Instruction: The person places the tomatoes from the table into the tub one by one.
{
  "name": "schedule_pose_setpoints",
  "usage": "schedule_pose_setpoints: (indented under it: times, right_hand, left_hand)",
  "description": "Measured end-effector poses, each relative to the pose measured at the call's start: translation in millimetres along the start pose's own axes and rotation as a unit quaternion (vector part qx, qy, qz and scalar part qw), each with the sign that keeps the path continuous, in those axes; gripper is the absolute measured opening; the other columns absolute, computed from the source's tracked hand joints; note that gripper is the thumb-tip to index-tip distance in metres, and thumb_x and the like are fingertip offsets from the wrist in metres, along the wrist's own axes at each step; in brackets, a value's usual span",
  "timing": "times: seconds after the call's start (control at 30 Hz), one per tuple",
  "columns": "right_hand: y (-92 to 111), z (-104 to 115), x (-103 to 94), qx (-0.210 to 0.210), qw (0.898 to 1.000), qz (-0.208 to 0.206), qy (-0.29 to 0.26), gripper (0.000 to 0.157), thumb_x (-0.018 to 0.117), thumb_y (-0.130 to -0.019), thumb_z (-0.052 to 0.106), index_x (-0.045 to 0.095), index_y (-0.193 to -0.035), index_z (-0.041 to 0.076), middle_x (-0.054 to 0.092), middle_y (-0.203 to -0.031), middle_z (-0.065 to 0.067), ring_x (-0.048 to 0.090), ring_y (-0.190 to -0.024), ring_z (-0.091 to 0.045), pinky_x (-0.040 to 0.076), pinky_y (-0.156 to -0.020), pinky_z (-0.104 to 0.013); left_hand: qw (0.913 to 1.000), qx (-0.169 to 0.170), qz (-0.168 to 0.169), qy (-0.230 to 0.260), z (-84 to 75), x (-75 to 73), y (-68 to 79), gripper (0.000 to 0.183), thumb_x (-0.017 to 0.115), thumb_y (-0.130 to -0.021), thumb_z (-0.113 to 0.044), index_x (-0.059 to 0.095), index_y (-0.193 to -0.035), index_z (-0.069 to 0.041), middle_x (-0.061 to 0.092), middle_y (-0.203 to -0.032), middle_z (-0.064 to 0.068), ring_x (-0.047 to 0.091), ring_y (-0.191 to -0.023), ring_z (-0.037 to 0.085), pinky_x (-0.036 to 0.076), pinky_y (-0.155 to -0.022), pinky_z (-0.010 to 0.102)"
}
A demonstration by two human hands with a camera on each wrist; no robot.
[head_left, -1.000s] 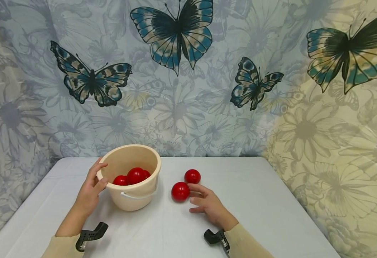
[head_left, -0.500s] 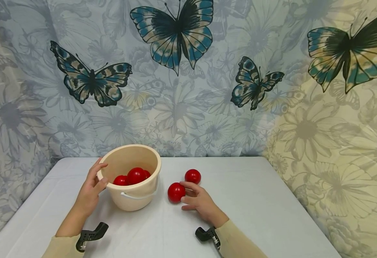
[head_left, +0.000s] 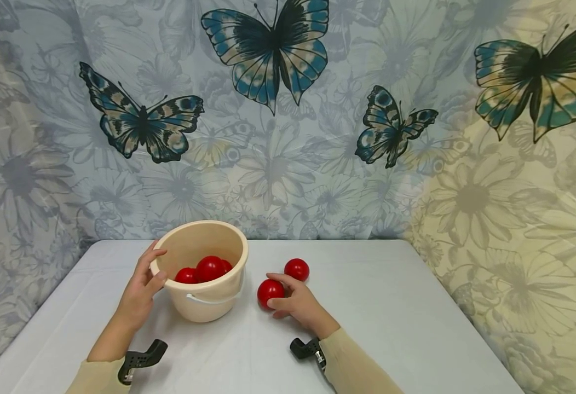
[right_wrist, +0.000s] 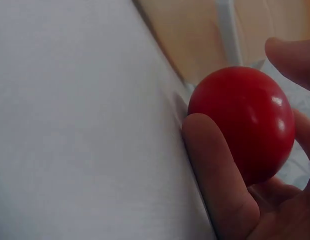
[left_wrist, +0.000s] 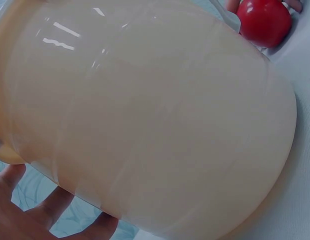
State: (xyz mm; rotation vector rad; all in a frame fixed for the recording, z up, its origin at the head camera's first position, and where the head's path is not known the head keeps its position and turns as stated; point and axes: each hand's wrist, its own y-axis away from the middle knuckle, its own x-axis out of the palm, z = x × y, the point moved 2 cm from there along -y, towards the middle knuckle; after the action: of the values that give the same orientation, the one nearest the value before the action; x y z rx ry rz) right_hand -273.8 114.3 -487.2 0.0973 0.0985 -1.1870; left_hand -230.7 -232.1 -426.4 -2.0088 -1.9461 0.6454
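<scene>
A cream bucket with a white handle stands tilted on the table, its mouth towards me. Several glossy red balls lie inside it. My left hand grips the bucket's left rim, fingers over the edge and thumb at the near side. To the right of the bucket, my right hand curls round a red ball. The thumb lies along its near side and other fingers are behind it, while one finger stands off the surface. Another red ball rests just behind that hand.
A white cloth covers the table. Behind it hangs a fabric backdrop with butterflies and flowers. Black camera mounts sit on both wrists.
My right hand has moved left, nudging the nearer ball slightly left, and its fingers have come round that ball. The left hand keeps its grip on the bucket.
</scene>
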Motion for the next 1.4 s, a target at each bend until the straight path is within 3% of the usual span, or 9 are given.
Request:
schedule_pose_setpoints:
  times: [0.27, 0.5, 0.73, 1.1, 1.4]
  right_hand:
    - [-10, -2, 3.0, -0.016, 0.997, -0.018, 0.080, 0.056, 0.080, -0.083, 0.012, 0.062, -0.135, 0.017, 0.056, -0.130, -0.006, 0.048, -0.119, -0.035, 0.055, -0.083, -0.042]
    - [-7, -4, -0.9, -0.011, 0.999, -0.014, 0.032, 0.055, 0.079, -0.083, 0.006, 0.061, -0.134, 0.011, 0.055, -0.129, -0.013, 0.049, -0.117, -0.038, 0.058, -0.074, -0.043]
    - [-2, -4, -6.3, -0.005, 1.000, -0.006, 0.000, 0.060, 0.081, -0.083, 0.012, 0.057, -0.138, 0.010, 0.054, -0.132, -0.013, 0.050, -0.118, -0.037, 0.058, -0.075, -0.044]
    - [18, -1, -9.7, -0.013, 0.996, 0.033, -0.087, 0.062, 0.076, -0.087, 0.006, 0.048, -0.142, -0.001, 0.048, -0.137, -0.018, 0.053, -0.116, -0.036, 0.057, -0.075, -0.050]
    - [26, 25, -24.5, -0.027, 0.991, -0.005, -0.127, 0.057, 0.074, -0.088, 0.005, 0.051, -0.139, 0.000, 0.043, -0.139, -0.020, 0.049, -0.120, -0.038, 0.056, -0.078, -0.050]
  left_hand:
    - [0.9999, 0.002, -0.005, 0.009, 0.0, -1.7, 0.3, 0.043, 0.044, -0.099, 0.004, 0.036, -0.142, 0.003, 0.003, -0.162, 0.020, 0.021, -0.136, 0.055, 0.041, -0.093, 0.014]
    - [1.0000, 0.000, -0.002, 0.002, 1.5, -0.8, -1.0, 0.043, 0.044, -0.101, 0.001, 0.032, -0.142, 0.006, 0.002, -0.163, 0.019, 0.019, -0.137, 0.057, 0.041, -0.094, 0.015]
    - [0.9998, 0.010, -0.003, 0.018, 1.9, -0.7, -0.9, 0.043, 0.044, -0.100, 0.004, 0.035, -0.142, 0.005, 0.004, -0.162, 0.019, 0.019, -0.137, 0.054, 0.040, -0.097, 0.018]
    - [0.9996, 0.013, -0.009, 0.021, 2.3, -1.1, -1.9, 0.043, 0.043, -0.098, 0.006, 0.034, -0.141, 0.007, 0.004, -0.162, 0.021, 0.021, -0.136, 0.054, 0.040, -0.096, 0.017]
    - [0.9995, 0.014, -0.008, 0.026, 2.6, -0.6, -3.0, 0.043, 0.043, -0.098, 0.006, 0.035, -0.140, 0.007, 0.003, -0.161, 0.022, 0.022, -0.136, 0.052, 0.040, -0.097, 0.017]
